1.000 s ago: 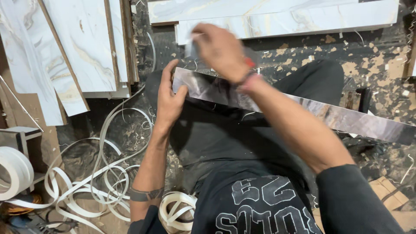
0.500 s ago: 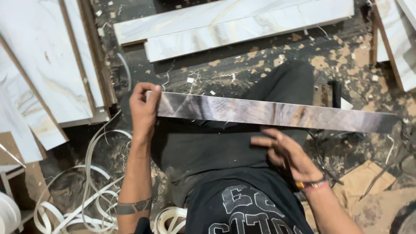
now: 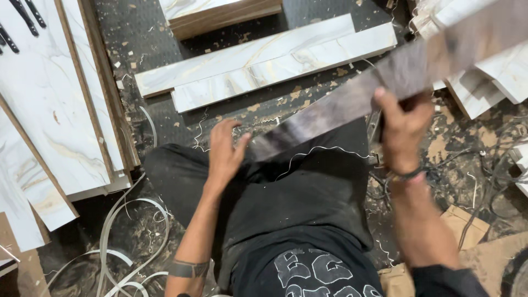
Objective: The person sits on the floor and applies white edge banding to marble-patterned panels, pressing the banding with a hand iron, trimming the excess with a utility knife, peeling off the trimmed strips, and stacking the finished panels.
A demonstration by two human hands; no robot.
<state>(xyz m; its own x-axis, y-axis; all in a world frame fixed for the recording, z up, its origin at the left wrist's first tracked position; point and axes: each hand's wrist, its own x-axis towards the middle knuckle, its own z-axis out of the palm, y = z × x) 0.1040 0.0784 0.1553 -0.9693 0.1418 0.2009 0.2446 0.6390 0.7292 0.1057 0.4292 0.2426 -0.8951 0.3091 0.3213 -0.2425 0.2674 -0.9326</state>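
Since earlier frame, grey strip point(image 3: 352, 104) tilted: far end up-right, near end down-left over lap. Right hand point(image 3: 404, 129) fingers wrapped around its middle; left hand point(image 3: 225, 157) fingers together, flat against lower end. Long axis diagonal between hands.

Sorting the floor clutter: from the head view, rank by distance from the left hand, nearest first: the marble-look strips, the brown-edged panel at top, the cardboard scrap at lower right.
From the left hand:
1. Marble-look strips, just ahead.
2. Brown-edged panel, beyond, top edge.
3. Cardboard scrap, far right.
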